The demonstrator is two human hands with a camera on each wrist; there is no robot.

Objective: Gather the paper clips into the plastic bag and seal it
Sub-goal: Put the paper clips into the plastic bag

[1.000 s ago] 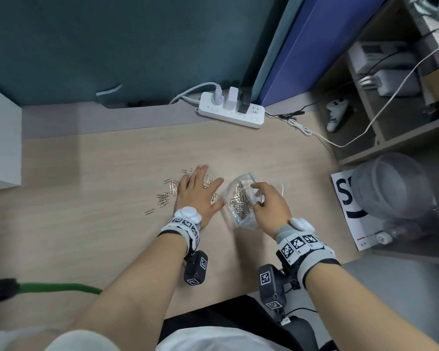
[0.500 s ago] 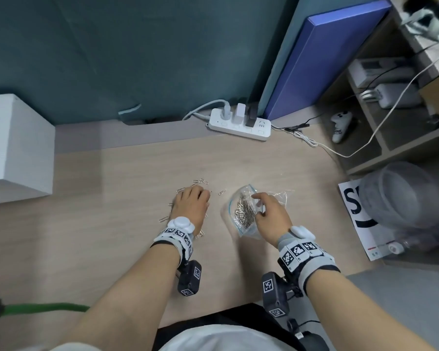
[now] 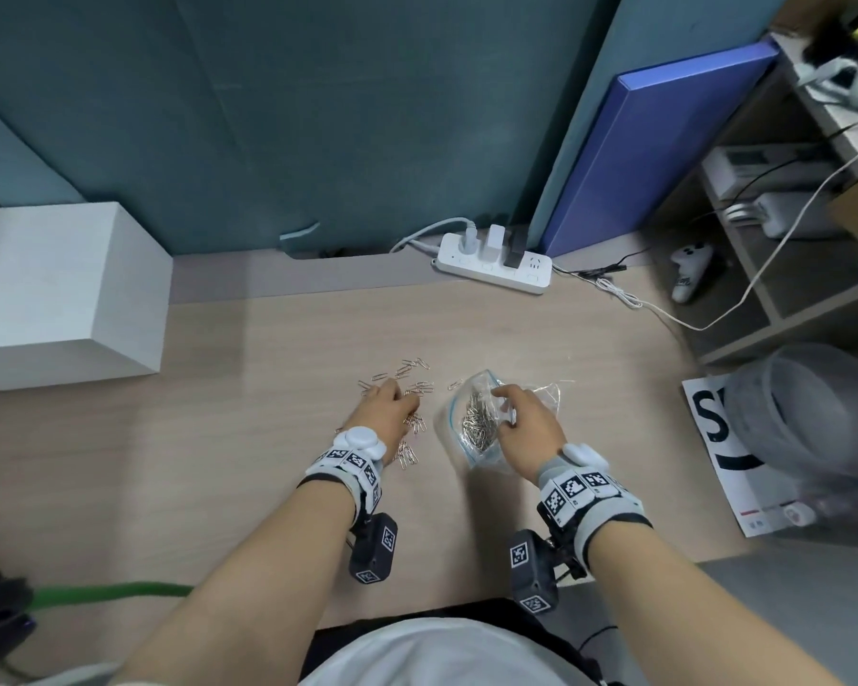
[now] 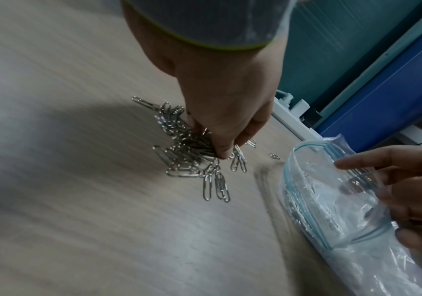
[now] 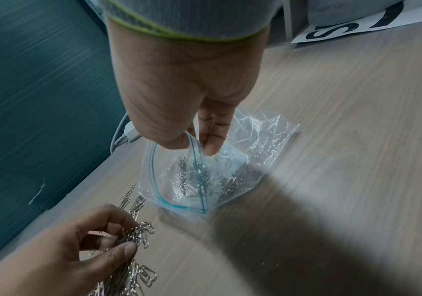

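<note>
Wooden desk (image 3: 278, 487): one plastic bag (image 3: 481, 418), uncounted paper clips (image 4: 192, 160), two hands.

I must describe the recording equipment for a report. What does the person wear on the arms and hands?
Both forearms are bare. Each wrist has a grey band with black-and-white square markers and a white round puck on top; the other band looks the same. A black camera block with a marker hangs under each wrist. The left hand and right hand wear no gloves.
</note>
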